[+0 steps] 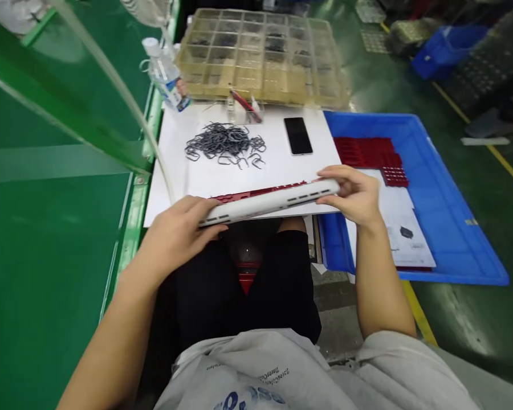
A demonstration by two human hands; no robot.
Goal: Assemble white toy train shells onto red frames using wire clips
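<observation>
A long white slotted plastic bar (273,200) with a red grid part (260,192) along its far side is held level over my lap, at the near edge of the white board (277,165). My left hand (183,228) grips its left end with fingers wrapped round it. My right hand (354,193) holds its right end, fingers curled over the top. A pile of small grey metal hooks (224,143) lies on the board beyond the bar.
A black phone (298,135) lies on the board. Behind it stands a yellowish compartment tray (260,54) and a water bottle (166,74). A blue crate (448,216) on the right holds red grid parts (370,152) and paper sheets. Green conveyor (55,228) runs on the left.
</observation>
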